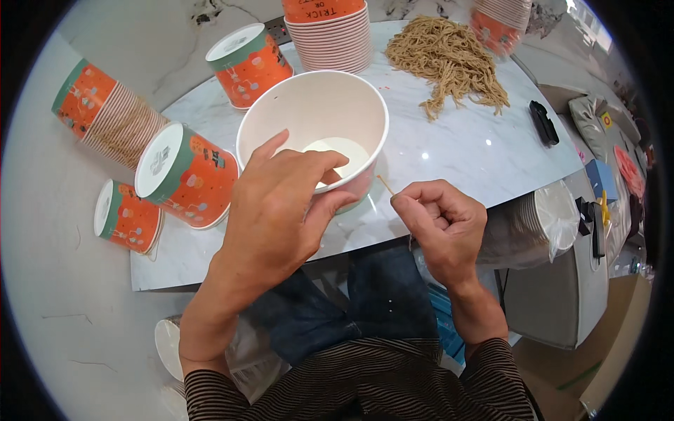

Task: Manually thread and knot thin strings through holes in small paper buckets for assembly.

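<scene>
A large white-lined paper bucket (pixel 314 105) stands upright, open end up, on the marble-patterned table in front of me. My left hand (pixel 284 200) is at its near rim, with the thumb along the outer wall and fingertips curled over the inner side. One finger sticks up apart from the others. Just right of the bucket, my right hand (pixel 442 217) pinches a thin tan string (pixel 384 185) between thumb and forefinger. The string's short end points toward the bucket without touching it. The other fingers are curled, hiding most of the string.
Upturned orange-and-green buckets (pixel 193 179) stand at left, beside a leaning nested stack (pixel 116 112). Another tall stack (pixel 328 42) rises behind. A heap of tan strings (pixel 446 59) lies at the far right, near a black object (pixel 543 123). Bagged buckets (pixel 523 224) sit below the table's right edge.
</scene>
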### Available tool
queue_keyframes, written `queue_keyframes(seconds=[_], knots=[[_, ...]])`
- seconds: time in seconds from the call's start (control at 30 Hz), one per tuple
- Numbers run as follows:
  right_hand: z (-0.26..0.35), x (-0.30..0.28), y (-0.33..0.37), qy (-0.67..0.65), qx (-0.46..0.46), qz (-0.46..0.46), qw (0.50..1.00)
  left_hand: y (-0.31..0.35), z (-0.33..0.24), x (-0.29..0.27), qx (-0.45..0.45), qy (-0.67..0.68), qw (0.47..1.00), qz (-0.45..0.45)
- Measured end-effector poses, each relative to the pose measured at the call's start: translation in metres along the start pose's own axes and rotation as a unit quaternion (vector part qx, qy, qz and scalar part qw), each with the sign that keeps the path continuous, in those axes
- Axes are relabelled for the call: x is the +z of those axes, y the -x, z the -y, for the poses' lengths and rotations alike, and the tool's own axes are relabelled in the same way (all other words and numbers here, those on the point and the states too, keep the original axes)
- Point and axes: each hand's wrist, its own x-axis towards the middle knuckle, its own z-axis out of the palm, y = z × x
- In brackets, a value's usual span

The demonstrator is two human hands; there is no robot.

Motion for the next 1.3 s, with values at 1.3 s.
queue_keyframes(seconds=[1.3], knots=[[0.001,0.011,-0.012,0.036,-0.026,0.027,0.999,-0.002,-0.013,-0.005,-0.101,0.120,0.987,0.011]])
